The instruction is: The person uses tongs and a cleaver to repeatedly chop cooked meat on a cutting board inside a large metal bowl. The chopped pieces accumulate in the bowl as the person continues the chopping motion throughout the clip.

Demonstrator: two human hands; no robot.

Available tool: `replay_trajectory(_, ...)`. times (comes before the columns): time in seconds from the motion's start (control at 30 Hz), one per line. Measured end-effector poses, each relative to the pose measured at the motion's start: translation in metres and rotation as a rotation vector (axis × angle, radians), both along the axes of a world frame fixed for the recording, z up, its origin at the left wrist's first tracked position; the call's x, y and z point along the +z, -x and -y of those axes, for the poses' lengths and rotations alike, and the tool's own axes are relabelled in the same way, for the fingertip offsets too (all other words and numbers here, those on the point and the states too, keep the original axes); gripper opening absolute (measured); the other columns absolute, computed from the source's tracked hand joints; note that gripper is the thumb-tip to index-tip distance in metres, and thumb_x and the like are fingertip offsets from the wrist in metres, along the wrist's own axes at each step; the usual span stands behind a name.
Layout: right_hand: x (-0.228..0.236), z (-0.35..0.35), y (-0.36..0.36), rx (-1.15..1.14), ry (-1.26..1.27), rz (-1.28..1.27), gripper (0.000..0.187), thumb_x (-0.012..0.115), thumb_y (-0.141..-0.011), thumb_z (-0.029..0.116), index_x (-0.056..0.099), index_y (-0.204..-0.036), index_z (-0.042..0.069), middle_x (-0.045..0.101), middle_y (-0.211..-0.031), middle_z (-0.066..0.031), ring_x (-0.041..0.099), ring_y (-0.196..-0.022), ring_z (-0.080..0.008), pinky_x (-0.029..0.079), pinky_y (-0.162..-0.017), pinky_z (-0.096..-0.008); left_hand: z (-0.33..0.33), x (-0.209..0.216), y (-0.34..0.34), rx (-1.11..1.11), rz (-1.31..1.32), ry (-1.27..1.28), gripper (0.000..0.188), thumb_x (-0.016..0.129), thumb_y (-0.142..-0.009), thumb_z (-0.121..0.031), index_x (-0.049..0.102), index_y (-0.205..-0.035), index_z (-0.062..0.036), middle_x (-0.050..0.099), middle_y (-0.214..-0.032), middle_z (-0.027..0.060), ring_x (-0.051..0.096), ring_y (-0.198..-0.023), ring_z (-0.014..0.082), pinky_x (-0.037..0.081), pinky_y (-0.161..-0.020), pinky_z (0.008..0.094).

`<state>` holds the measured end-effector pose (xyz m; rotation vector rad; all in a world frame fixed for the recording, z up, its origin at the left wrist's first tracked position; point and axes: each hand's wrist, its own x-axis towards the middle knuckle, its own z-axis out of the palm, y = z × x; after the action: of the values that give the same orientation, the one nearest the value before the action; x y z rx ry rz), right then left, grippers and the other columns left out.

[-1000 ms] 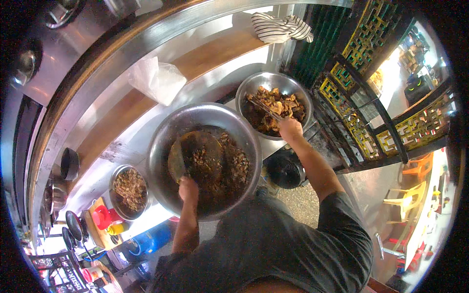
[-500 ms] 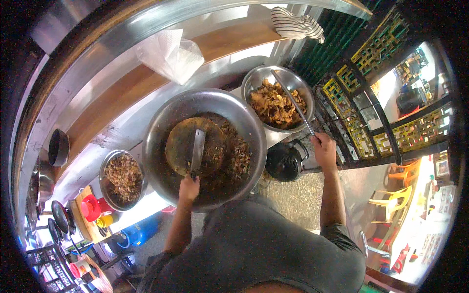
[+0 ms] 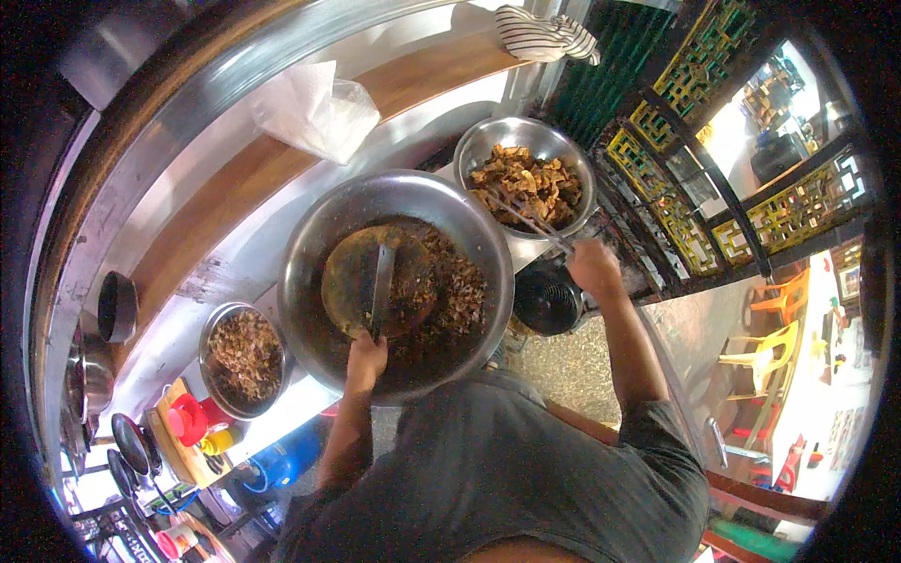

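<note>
- Cleaver (image 3: pixel 381 286) lies blade-flat across a round chopping block (image 3: pixel 375 281) that sits inside the big steel basin (image 3: pixel 310 225), in the middle of the steel surface (image 3: pixel 235 272) right in front of the person
- Left hand (image 3: pixel 366 352) has its grip wrapped tight around the cleaver's handle at the near rim of the block; blade points away, toward the wall
- Dark chopped bits (image 3: pixel 450 291) are heaped in the basin to the right of the block and around its near side; the block top looks nearly bare
- Right hand (image 3: pixel 593 267) is out by the smaller steel bowl (image 3: pixel 488 141), grip pinched on a pair of metal tongs (image 3: pixel 526 220) whose tips reach into the fried brown pieces (image 3: pixel 530 183)
- Judging by that, this is the fetching beat: a fresh piece wants lifting from the bowl onto the block while the cleaver waits
- Next move calls for a firm squeeze of the tongs, a short carry left over both rims, and the blade tilted clear so the piece lands on the block
- Further left, a second small bowl (image 3: pixel 246 357) of chopped bits rests on the surface; a white plastic bag (image 3: pixel 314 108) lies on the wooden ledge (image 3: pixel 225 188) behind, a striped cloth (image 3: pixel 544 33) at the far end
- Black round fan-like unit (image 3: pixel 547 300) sits below, between basin and right arm
</note>
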<state>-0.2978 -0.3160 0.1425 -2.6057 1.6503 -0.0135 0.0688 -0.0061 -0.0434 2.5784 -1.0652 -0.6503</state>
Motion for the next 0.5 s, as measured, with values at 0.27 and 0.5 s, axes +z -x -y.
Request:
replay_trajectory(0.27, -0.047, 0.068, 0.001, 0.093, -0.089, -0.138, 0.024, 0.058, -0.083, 0.019, 0.07, -0.088, 0.0, 0.069, -0.093, -0.0243, 0.067, -0.092, -0.0431, 0.054, -0.083, -0.0504, 0.005, 0.031, 0.013, -0.065, -0.07, 0.079, 0.045, 0.062, -0.091, -0.032, 0.054, -0.112, 0.0066, 0.066, -0.096, 0.0321, 0.065, -0.091, 0.049, 0.052, -0.079, 0.0544)
replay_trajectory(0.5, -0.004, 0.041, 0.029, 0.024, -0.024, 0.213, 0.022, 0.062, -0.084, 0.021, 0.072, -0.093, 0.004, 0.068, -0.093, -0.022, 0.065, -0.09, -0.0431, 0.052, -0.081, -0.0502, 0.003, 0.06, 0.03, 0.098, -0.026, 0.065, 0.047, 0.062, -0.09, -0.035, 0.057, -0.114, 0.0045, 0.067, -0.099, 0.0308, 0.065, -0.096, 0.0476, 0.052, -0.082, 0.053)
